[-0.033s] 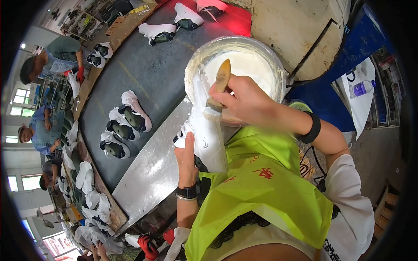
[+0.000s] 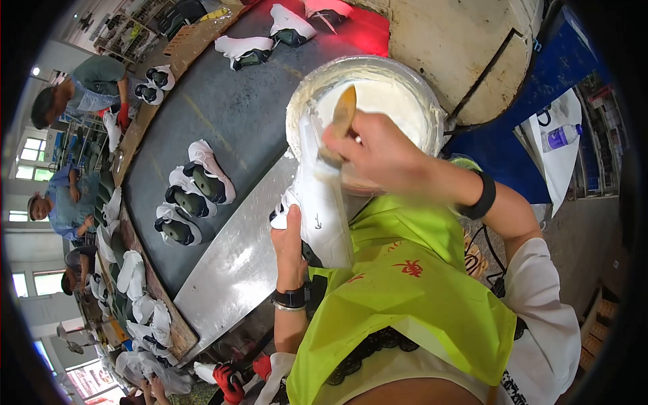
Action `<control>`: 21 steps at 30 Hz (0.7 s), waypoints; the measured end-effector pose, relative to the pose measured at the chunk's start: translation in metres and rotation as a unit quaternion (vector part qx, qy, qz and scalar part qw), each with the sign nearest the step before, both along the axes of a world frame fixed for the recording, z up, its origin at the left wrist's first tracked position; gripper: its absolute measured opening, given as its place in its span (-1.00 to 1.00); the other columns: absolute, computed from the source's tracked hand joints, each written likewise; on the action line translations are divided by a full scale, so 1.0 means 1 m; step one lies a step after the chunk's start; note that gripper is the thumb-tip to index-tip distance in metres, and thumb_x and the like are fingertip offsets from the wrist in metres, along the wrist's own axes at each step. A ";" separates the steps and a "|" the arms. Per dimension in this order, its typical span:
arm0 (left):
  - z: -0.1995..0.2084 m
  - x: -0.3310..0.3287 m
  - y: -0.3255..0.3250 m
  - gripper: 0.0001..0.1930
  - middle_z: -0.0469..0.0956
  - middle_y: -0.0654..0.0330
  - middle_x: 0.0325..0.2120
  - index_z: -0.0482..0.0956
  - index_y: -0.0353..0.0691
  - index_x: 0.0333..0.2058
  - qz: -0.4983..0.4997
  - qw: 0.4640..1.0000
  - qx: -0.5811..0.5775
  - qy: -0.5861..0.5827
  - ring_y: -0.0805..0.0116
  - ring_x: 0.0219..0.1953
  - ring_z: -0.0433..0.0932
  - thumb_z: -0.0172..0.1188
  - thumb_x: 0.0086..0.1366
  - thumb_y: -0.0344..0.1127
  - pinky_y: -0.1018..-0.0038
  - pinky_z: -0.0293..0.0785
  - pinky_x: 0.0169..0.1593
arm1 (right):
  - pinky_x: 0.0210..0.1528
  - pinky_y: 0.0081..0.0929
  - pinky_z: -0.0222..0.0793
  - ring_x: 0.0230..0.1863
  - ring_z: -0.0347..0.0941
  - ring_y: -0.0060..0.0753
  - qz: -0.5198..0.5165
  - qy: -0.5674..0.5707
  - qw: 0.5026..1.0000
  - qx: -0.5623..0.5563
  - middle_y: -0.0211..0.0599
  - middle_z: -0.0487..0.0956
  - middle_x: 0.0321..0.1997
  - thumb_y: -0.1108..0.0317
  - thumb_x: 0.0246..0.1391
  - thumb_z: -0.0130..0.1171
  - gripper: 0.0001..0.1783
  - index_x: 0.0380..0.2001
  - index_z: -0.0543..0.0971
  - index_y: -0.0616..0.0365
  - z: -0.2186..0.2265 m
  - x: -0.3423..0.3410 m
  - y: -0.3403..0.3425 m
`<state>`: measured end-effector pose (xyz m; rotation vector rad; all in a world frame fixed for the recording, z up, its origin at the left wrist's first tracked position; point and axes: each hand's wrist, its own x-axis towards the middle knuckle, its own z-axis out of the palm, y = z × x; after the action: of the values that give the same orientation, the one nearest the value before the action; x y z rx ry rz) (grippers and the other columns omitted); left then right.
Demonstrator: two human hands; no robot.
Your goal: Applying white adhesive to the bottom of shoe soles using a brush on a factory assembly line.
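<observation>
My left hand (image 2: 290, 246) grips a white sneaker (image 2: 325, 209) from below and holds it upright, sole side facing me. My right hand (image 2: 378, 152) is shut on a wooden-handled brush (image 2: 343, 118). The brush head rests against the upper end of the sneaker. Right behind the brush stands a round clear bowl (image 2: 435, 111) filled with white paste. A black band sits on each of my wrists, and a yellow-green apron covers my chest.
A grey conveyor belt (image 2: 229, 115) carries pairs of white sneakers (image 2: 192, 192), with more at the far end (image 2: 243, 48). A metal plate (image 2: 233, 266) borders the belt near me. Other people (image 2: 74, 88) work at the left. A bottle (image 2: 559, 137) lies on the right.
</observation>
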<state>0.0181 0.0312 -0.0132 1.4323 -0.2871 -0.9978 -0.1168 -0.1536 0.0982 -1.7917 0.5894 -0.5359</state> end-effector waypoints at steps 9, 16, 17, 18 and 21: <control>0.004 -0.009 -0.005 -0.53 0.49 0.08 -0.07 0.31 -0.33 0.09 -0.006 0.997 -0.013 0.072 0.29 -0.15 0.56 -0.11 0.39 -0.07 0.41 0.52 -0.10 | -0.31 -0.18 0.34 -0.34 0.48 0.13 -0.143 -0.065 0.972 -0.174 0.19 0.51 -0.44 0.26 0.09 0.07 -0.71 -0.37 0.47 0.36 -0.030 0.029 -0.062; 0.003 -0.007 -0.017 -0.52 0.46 0.09 -0.01 0.28 -0.29 0.12 -0.004 0.959 -0.134 0.249 0.29 -0.09 0.54 -0.24 0.43 -0.04 0.38 0.54 -0.07 | -0.22 -0.40 0.38 -0.33 0.52 -0.29 -0.105 -0.097 0.989 0.036 -0.07 0.57 -0.38 0.29 0.12 0.08 -0.72 -0.27 0.51 0.34 -0.061 -0.015 -0.005; 0.002 -0.007 -0.015 -0.52 0.47 0.09 -0.03 0.28 -0.30 0.12 0.005 0.955 -0.149 0.257 0.30 -0.11 0.54 -0.24 0.43 -0.05 0.39 0.55 -0.09 | -0.21 -0.45 0.38 -0.32 0.51 -0.37 -0.076 -0.092 0.992 0.046 -0.13 0.58 -0.37 0.30 0.12 0.08 -0.72 -0.24 0.52 0.33 -0.057 -0.016 -0.002; 0.003 -0.007 -0.014 -0.52 0.47 0.09 -0.03 0.28 -0.30 0.12 0.008 0.956 -0.147 0.254 0.30 -0.11 0.54 -0.24 0.43 -0.05 0.39 0.55 -0.09 | -0.23 -0.46 0.38 -0.34 0.50 -0.37 -0.089 -0.108 0.990 0.003 -0.13 0.59 -0.37 0.30 0.13 0.08 -0.73 -0.25 0.52 0.32 -0.052 -0.011 -0.008; 0.003 -0.013 -0.014 -0.54 0.48 0.09 -0.05 0.28 -0.31 0.11 0.036 0.941 -0.164 0.294 0.30 -0.13 0.55 -0.24 0.42 -0.08 0.40 0.56 -0.10 | -0.26 -0.43 0.38 -0.36 0.50 -0.36 -0.127 -0.136 0.983 -0.003 -0.11 0.58 -0.39 0.30 0.14 0.07 -0.75 -0.27 0.53 0.31 -0.026 0.011 -0.037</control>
<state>0.0051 0.0168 -0.0102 0.7897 0.0419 -1.2039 -0.1056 -0.1903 0.0720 -1.6217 0.6293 -0.9420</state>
